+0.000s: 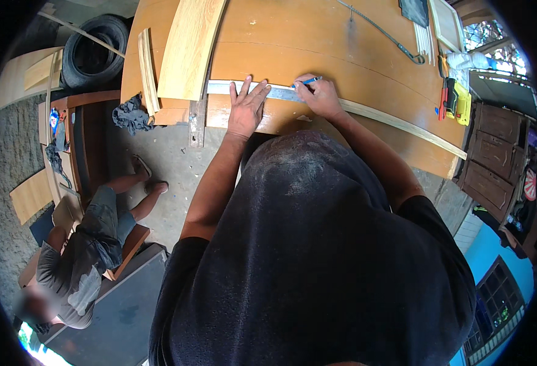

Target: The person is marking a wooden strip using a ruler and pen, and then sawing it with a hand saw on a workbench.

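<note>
My left hand (pixel 246 110) lies flat with its fingers spread, pressing on a silvery metal ruler (pixel 219 88) near the front edge of the table. The ruler lies along a long, narrow wooden strip (pixel 396 122), which runs on to the right beyond my right hand. A blue pencil (pixel 310 80) is pinched in my right hand (pixel 321 99), close to the ruler's right part. The pencil's tip is down by the ruler and strip; whether it touches is too small to tell.
On the orange-brown table (pixel 280 36) lie a wide wooden board (pixel 189 49), narrow slats (pixel 148 70), a thin metal rod (pixel 378 25) and a yellow tool (pixel 461 104) at the right. A tyre (pixel 95 52) stands at the far left. Another person (pixel 91 250) sits at the left.
</note>
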Demonstrator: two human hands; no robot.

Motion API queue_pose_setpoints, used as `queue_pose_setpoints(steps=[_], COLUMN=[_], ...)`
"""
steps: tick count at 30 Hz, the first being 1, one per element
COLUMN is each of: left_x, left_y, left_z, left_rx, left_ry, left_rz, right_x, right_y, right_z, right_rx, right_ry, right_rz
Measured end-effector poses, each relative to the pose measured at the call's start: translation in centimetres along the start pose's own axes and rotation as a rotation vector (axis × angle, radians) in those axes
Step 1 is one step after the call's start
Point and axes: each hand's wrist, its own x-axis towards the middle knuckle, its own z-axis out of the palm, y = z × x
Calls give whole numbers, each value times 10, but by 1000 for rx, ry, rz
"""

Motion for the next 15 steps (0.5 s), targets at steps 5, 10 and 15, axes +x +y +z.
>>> queue_pose_setpoints(steps=[5,10,15], left_x=[-1,0,0], left_y=[0,0,-1], left_z=[1,1,2], left_rx=[-8,-18,-17], left_ry=[0,7,5], left_rz=[-3,-1,0], right_x=[1,1,1], right_y=[0,2,2], right_z=[0,-1,0], right_rx=[-14,-18,-10], right_ry=[-14,-15,-16], right_rz=[2,-15,-7])
